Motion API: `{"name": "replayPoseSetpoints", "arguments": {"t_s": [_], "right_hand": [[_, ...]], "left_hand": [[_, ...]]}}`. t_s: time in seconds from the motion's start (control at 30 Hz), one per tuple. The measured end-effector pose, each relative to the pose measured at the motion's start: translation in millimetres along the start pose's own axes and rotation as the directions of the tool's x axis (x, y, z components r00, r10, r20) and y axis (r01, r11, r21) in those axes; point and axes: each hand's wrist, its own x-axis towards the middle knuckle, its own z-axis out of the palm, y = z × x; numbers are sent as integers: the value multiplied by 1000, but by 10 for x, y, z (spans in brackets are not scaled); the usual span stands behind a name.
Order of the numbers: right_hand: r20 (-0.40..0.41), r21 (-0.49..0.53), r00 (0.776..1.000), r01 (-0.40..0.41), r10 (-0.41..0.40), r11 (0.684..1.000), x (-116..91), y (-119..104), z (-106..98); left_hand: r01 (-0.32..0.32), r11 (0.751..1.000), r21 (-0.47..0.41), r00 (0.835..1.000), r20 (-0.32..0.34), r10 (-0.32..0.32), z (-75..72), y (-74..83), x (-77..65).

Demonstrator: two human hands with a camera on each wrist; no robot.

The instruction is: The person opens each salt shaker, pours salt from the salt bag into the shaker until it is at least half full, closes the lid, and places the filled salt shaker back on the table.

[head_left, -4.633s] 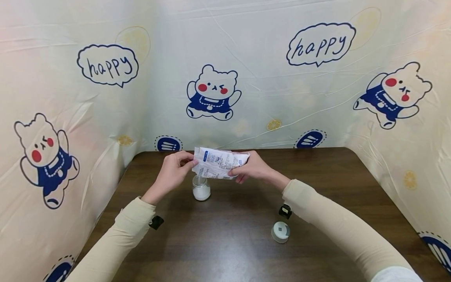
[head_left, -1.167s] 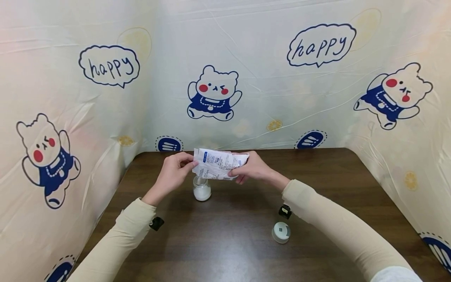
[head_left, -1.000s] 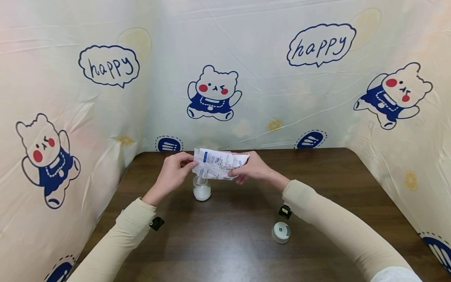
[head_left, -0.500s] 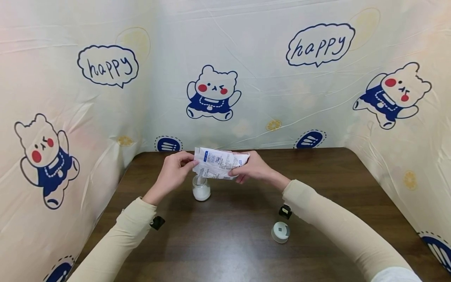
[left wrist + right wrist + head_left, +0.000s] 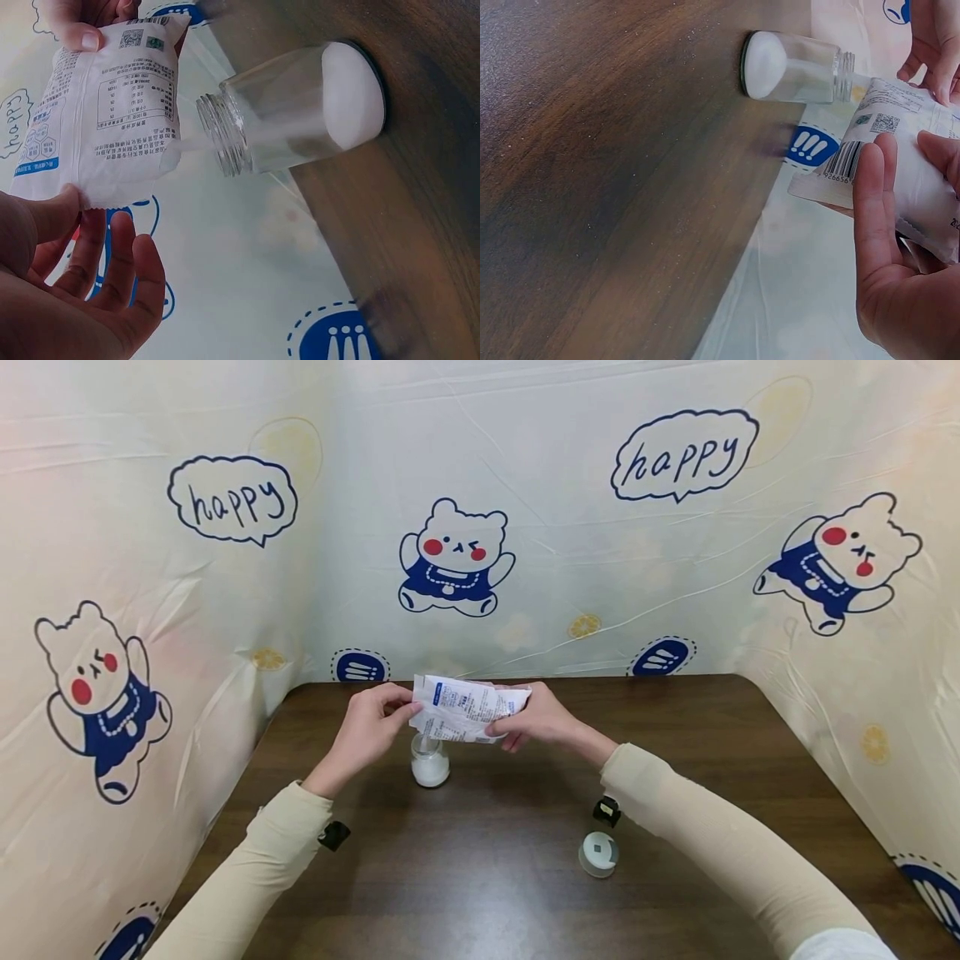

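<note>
Between both hands, a white printed bag is tilted over an upright glass jar. The left hand pinches the bag's edge between thumb and forefinger, its other fingers held off. At the opposite end, the right hand grips the bag, thumb on the near face. In the left wrist view, a pale stream of fine white grains leaves the bag's corner and enters the threaded mouth of the jar. White grains cover the jar's bottom. Bag and jar mouth stand slightly apart.
A round white-topped lid lies on the brown wooden table, right of the jar. Tiny white specks dot the wood in the right wrist view. A printed curtain encloses the table's back and sides.
</note>
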Motion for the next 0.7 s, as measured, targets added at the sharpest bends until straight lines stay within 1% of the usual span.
{"name": "replayPoseSetpoints", "arguments": {"t_s": [0.43,0.7], "right_hand": [[-15,-10,1000,-1,1,1000,-39,-22,-27],[-15,8,1000,2,-2,1000,-45,-36,-34]], "left_hand": [[-7,1000,-8,1000,2,7,30,6,28],[-13,1000,-2,1000,-3,13,28,29,40]]}}
